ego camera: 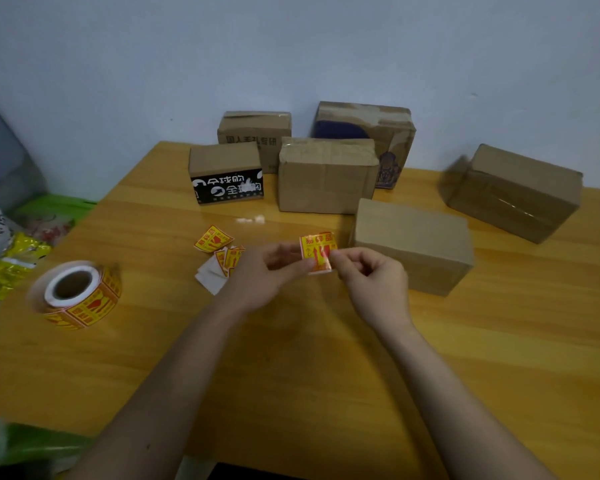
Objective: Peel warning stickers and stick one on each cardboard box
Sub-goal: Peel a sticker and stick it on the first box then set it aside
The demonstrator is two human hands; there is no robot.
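Head cam: both hands are up over the table's [326, 358] middle, left hand [264, 275] and right hand [371, 275] each pinching a side of one sticker [318, 251], held between them just beside the nearest box [413, 244].

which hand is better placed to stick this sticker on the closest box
Right. The right hand pinches the sticker beside the closest box, which lies on its side of the table; the left hand would probably have to cross over.
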